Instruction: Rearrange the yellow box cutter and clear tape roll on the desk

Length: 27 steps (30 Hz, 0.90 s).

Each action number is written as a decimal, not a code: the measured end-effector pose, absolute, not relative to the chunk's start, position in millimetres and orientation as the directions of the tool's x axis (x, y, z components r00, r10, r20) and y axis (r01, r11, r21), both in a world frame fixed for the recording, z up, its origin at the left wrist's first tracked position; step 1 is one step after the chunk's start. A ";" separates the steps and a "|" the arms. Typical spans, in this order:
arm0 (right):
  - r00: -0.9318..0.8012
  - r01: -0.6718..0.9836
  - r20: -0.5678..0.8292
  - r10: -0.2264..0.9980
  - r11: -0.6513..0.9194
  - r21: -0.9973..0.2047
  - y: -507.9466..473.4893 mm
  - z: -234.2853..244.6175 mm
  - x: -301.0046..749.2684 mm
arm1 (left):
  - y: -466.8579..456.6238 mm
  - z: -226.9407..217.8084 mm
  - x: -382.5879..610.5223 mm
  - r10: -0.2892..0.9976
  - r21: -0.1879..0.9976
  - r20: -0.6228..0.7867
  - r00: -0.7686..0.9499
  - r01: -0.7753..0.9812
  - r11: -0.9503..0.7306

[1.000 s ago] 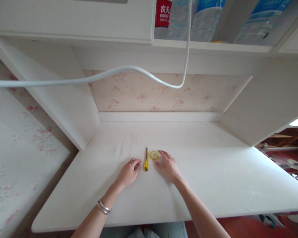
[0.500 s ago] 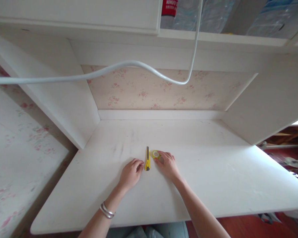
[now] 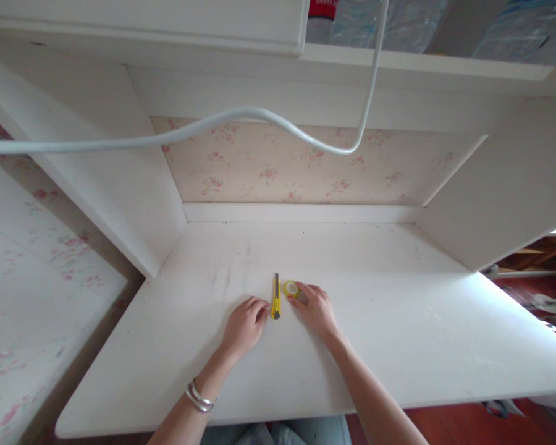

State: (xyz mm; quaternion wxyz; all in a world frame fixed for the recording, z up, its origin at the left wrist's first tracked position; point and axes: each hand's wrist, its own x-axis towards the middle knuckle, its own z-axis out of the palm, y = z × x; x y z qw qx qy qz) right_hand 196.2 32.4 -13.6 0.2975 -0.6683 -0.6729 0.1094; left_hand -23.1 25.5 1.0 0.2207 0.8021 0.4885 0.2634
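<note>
A yellow and black utility knife [image 3: 275, 296] lies lengthwise on the white desk [image 3: 398, 334], near its middle. Just right of it sits a small yellow-cored roll of clear tape [image 3: 290, 288]. My right hand [image 3: 315, 310] rests on the desk with its fingers curled onto the right side of the tape roll. Resting flat just left of the knife is my left hand [image 3: 244, 324], fingers loosely bent, fingertips close to the knife's handle and nothing in it. A silver bracelet [image 3: 198, 396] sits on my left wrist.
A white cable [image 3: 241, 115] hangs in a loop across the view above the desk. White side panels wall the desk left and right, floral wallpaper [image 3: 282, 167] behind. A shelf overhead holds water bottles [image 3: 389, 18]. The desk's front edge is near my body.
My right hand's fingers have curled in closer around the tape roll. The left hand and the knife stay put. The view has shifted slightly.
</note>
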 end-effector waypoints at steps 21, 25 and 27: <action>-0.066 0.884 0.070 0.995 0.091 -0.459 49.6 17.0 197.4 | 24.4 1.5 -25.5 0.891 0.598 0.250 0.378 0.664 -0.449; -0.096 0.827 0.052 0.994 0.109 -0.552 51.4 18.8 233.8 | 23.8 0.3 -25.3 0.890 0.592 0.250 0.382 0.667 -0.452; -0.061 0.816 0.058 0.996 0.083 -0.572 50.9 20.0 265.0 | 23.4 0.2 -25.1 0.889 0.588 0.254 0.382 0.668 -0.455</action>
